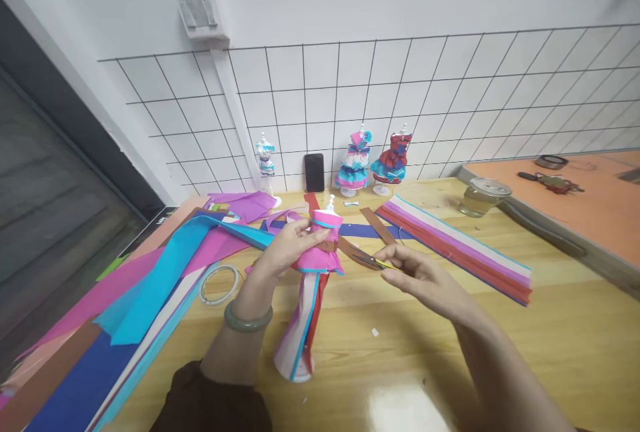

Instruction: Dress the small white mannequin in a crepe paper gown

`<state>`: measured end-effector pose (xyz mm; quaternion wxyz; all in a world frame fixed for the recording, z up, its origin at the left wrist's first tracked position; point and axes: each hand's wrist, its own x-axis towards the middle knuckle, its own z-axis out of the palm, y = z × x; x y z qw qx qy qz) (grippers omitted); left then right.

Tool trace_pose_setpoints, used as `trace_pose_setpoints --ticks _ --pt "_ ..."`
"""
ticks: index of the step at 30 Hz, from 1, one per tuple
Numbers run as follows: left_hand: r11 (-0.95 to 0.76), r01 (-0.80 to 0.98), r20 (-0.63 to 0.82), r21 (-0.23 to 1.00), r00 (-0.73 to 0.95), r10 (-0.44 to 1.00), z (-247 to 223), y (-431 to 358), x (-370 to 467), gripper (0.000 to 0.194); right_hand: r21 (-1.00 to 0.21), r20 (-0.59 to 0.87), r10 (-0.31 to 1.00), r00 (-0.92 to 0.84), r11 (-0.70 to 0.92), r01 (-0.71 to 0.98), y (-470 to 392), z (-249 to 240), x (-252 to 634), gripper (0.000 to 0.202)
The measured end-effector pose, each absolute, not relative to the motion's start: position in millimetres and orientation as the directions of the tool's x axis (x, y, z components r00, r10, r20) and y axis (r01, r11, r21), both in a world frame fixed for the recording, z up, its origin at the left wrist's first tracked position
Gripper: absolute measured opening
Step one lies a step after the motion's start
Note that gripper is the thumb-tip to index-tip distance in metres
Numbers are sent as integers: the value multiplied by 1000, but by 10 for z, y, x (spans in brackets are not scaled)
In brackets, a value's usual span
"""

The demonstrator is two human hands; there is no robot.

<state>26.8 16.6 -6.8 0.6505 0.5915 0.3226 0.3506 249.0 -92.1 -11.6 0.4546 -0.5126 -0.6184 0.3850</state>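
Note:
A miniature dress form (327,217) in a pink top with blue trim and a long striped skirt (303,325) stands tilted in front of me. My left hand (285,252) is closed around its upper body, thumb lying across the waist. A brown strip (350,250) wraps the waist and trails off to the right. My right hand (420,279) grips small scissors (373,261) with a yellow handle; their blades point left and lie over the brown strip. Whether the blades touch the strip, I cannot tell.
Coloured strips (165,272) spread over the left of the table, beside a tape roll (219,285). Three dressed miniature forms and a black phone (315,173) stand by the wall. Striped fabric (460,252) and a lidded glass jar (480,199) lie at right.

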Motion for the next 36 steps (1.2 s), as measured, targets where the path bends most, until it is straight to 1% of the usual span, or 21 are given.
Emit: trace_pose_setpoints --ticks 3,6,9,11,14,15,17,19,21,23,25,27,28,30,32,36 --pt "41 4 -34 999 629 776 -76 133 278 34 -931 101 986 -129 139 336 -945 -13 2688 33" --pt "36 -8 -21 999 670 742 -88 96 328 34 -923 100 989 -108 132 360 -960 12 2733 35" --pt "79 -40 -33 996 665 746 -91 63 373 33 -901 193 980 -42 194 389 -971 -58 2673 36" --pt "147 -73 -58 986 682 729 -84 42 392 31 -866 273 962 -13 252 431 -973 -105 2652 36" --pt "241 -116 -84 964 723 685 -72 16 411 28 -789 320 946 -44 292 540 -967 -83 2719 38" --pt "261 -119 -92 958 734 673 -71 10 416 27 -744 341 938 -58 307 593 -964 -48 2763 40" --pt "280 -107 -108 954 747 656 -76 3 426 26 -611 420 900 -112 372 699 -963 47 2858 43" --pt "296 -86 -125 951 772 624 -85 -4 434 26 -440 490 845 -215 452 776 -968 150 2933 43" --pt "315 -76 -126 946 809 574 -90 -20 445 26 -270 520 789 -327 515 814 -975 242 2974 39" --pt "341 -74 -123 937 844 522 -86 -52 463 25 -115 514 732 -447 575 810 -983 327 2992 34" --pt "370 -64 -132 927 867 480 -75 -100 491 25 20 478 667 -571 642 766 -992 418 3002 28" --pt "395 -39 -147 918 890 431 -66 -156 526 26 108 438 619 -652 684 721 -1007 515 3011 23" --pt "407 -30 -153 913 899 409 -65 -181 544 28 119 414 619 -667 690 714 -1019 562 3016 21" --pt "424 -12 -161 906 915 370 -74 -221 576 29 78 353 661 -662 684 725 -1056 642 3026 20" --pt "430 2 -164 903 927 338 -96 -239 599 29 -28 301 704 -644 681 732 -1107 694 3043 20" --pt "404 13 -159 915 931 328 -146 -211 614 30 -298 254 776 -577 630 717 -1203 678 3127 19"
